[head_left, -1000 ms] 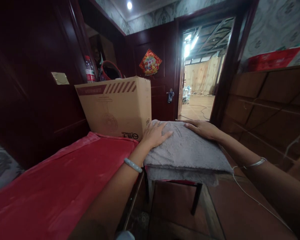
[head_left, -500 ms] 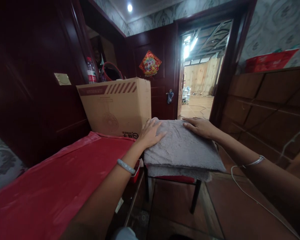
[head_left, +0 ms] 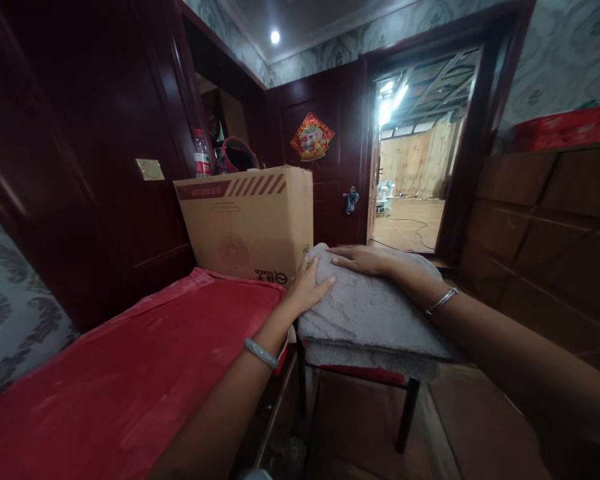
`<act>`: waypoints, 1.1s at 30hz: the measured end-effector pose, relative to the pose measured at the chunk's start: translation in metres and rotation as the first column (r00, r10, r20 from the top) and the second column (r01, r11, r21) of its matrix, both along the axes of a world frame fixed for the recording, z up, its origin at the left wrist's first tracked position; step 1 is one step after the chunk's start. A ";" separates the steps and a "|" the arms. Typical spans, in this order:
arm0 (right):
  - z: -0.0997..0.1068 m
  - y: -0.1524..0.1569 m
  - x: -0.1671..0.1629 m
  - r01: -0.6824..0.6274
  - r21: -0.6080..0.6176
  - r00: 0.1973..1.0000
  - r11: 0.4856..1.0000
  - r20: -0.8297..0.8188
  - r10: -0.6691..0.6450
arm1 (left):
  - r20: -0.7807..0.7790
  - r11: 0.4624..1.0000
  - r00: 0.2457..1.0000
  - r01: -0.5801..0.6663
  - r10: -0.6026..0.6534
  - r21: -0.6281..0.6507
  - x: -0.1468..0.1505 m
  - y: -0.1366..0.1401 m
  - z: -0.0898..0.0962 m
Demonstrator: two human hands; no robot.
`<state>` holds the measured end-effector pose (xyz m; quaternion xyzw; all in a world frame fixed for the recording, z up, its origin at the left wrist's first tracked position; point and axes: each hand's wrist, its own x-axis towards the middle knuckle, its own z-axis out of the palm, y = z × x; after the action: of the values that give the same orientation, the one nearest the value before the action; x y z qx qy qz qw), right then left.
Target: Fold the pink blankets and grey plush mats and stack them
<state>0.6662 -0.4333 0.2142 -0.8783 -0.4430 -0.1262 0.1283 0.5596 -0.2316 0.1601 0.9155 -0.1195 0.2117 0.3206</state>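
Note:
A folded grey plush cloth (head_left: 370, 313) lies in layers over a stool (head_left: 407, 413) with dark legs; a strip of its red seat shows below the cloth. My left hand (head_left: 307, 287) rests on the cloth's left edge, fingers spread and pointing away from me. Flat on the far part of the cloth lies my right hand (head_left: 365, 260), its fingers stretched toward the left, close to the left hand. Neither hand grips the cloth. The cloth's far right corner is partly behind my right forearm.
To the left is a surface under a red cover (head_left: 155, 347). Behind it stands a large cardboard box (head_left: 240, 227), with a bottle (head_left: 201, 155) at its back. Stacked brown boxes (head_left: 515, 187) line the right side. A doorway (head_left: 410, 160) opens beyond the stool.
My right hand has slid left across the cloth, from its far right side toward my left hand. The left hand stays on the left edge. The view has shifted slightly.

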 end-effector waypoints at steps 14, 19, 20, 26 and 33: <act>-0.006 0.001 0.002 0.013 0.021 0.987 1.000 -0.161 -0.010 | -0.006 0.992 0.994 0.105 -0.105 -0.067 -0.008 0.015 -0.003; -0.002 0.001 -0.009 0.095 -0.001 0.992 0.995 -0.080 -0.095 | -0.060 0.999 0.998 -0.036 0.035 -0.025 -0.059 0.073 -0.021; -0.001 0.003 -0.015 0.104 0.006 0.993 0.995 -0.054 -0.103 | -0.077 0.996 0.993 -0.087 0.086 -0.004 -0.074 0.092 -0.029; -0.016 0.044 -0.104 -0.234 0.171 0.963 0.957 0.174 0.205 | -0.191 0.848 0.828 -0.496 0.527 0.187 -0.198 0.209 -0.090; -0.116 0.149 -0.233 -0.777 0.045 0.616 0.628 -0.147 0.774 | -0.315 0.440 0.323 -0.775 0.893 0.453 -0.389 0.250 -0.135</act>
<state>0.4330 -0.2846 0.0984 -0.6096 -0.7686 0.0141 0.1936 0.1709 0.0186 0.0251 0.8912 0.4394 0.0796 0.0795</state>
